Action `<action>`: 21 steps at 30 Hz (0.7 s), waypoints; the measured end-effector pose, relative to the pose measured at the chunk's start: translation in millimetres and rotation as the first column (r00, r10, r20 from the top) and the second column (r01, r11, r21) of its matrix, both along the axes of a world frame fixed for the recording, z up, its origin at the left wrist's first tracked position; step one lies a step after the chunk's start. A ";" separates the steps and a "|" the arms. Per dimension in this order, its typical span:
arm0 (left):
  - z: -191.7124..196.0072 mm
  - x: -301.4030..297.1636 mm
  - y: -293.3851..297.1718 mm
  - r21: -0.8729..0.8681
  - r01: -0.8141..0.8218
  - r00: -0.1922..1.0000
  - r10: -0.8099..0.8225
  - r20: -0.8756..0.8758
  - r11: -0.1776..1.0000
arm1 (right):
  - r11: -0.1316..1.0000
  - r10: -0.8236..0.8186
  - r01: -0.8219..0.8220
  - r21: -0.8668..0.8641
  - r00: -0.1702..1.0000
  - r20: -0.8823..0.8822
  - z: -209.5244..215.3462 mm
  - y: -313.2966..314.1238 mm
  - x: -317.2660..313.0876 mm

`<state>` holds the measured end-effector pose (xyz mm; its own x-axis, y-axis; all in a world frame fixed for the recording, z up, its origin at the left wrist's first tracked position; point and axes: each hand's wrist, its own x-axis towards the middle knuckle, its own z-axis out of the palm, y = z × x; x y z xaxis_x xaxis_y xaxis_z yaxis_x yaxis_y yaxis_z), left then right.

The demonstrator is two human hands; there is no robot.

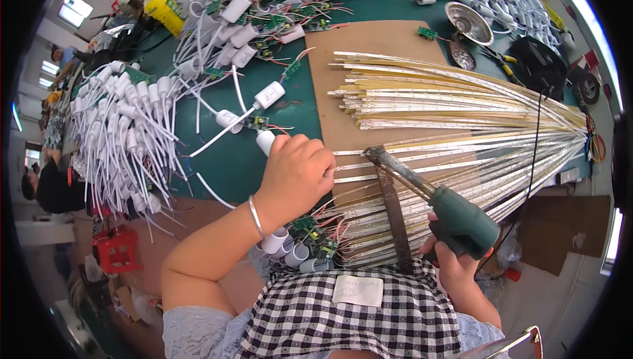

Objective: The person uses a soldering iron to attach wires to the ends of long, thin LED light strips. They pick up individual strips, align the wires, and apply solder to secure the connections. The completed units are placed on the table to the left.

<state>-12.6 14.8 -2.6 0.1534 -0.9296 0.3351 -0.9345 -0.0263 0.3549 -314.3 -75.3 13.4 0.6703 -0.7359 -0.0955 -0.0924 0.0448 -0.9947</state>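
Fingers of left hand curl around white cap; right hand grips soldering iron.

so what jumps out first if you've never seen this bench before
A wide fan of yellow and white LED strips spreads over the brown board at centre right. The right hand grips a green-handled soldering iron with its tip on the strip ends, while the left hand is closed beside them. Heaps of white capped wires cover the green table on the left.
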 end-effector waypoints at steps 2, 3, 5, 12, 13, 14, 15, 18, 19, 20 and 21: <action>0.1 -2.0 -0.2 0.003 -0.018 0.999 0.018 0.026 1.000 | 0.999 -0.031 0.031 0.022 1.000 0.005 -3.3 0.3 -0.4; -0.4 -1.8 0.7 0.007 -0.026 0.999 0.026 0.038 1.000 | 0.999 -0.044 0.044 0.032 0.999 0.008 -1.9 0.2 1.0; -0.8 -2.0 2.5 0.014 -0.033 0.998 0.032 0.057 0.999 | 0.995 -0.077 0.076 0.057 0.997 0.019 2.9 -0.5 5.9; 13.9 3.4 2.2 0.052 0.016 0.999 -0.017 0.030 0.999 | 0.992 -0.109 0.108 0.061 0.994 0.020 4.3 -2.4 9.0; 20.8 9.9 -1.6 0.061 0.008 1.000 -0.009 0.023 0.998 | 0.992 -0.107 0.105 0.062 0.994 0.021 3.7 -3.2 8.7; 29.4 21.6 -10.8 0.068 0.006 1.000 -0.007 0.013 0.998 | 0.992 -0.111 0.110 0.060 0.994 0.018 3.3 -3.8 7.5; 37.0 35.1 -19.8 0.076 -0.001 1.000 0.001 0.005 0.997 | 0.993 -0.106 0.105 0.057 0.994 0.025 3.0 -4.9 6.8; 36.2 90.6 -63.6 -0.094 -0.176 0.983 0.169 -0.074 0.980 | 0.993 -0.108 0.106 0.054 0.993 0.048 1.4 -7.2 5.6; 28.4 109.5 -74.3 -0.128 -0.232 0.972 0.225 -0.069 0.964 | 0.993 -0.108 0.104 0.063 0.992 0.067 0.9 -7.6 7.3; 25.3 121.7 -86.2 -0.025 -0.283 0.959 0.283 -0.014 0.959 | 0.992 -0.115 0.109 0.070 0.990 0.081 0.2 -7.6 7.9; 18.6 131.6 -95.7 0.033 -0.311 0.950 0.311 -0.008 0.950 | 0.993 -0.108 0.102 0.066 0.990 0.088 -0.6 -7.6 8.1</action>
<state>119.0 -80.9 16.0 0.4407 -0.8451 0.3026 -0.8736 -0.3263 0.3611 -306.2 -83.0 12.8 0.5974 -0.7974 -0.0850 0.0067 0.1109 -0.9938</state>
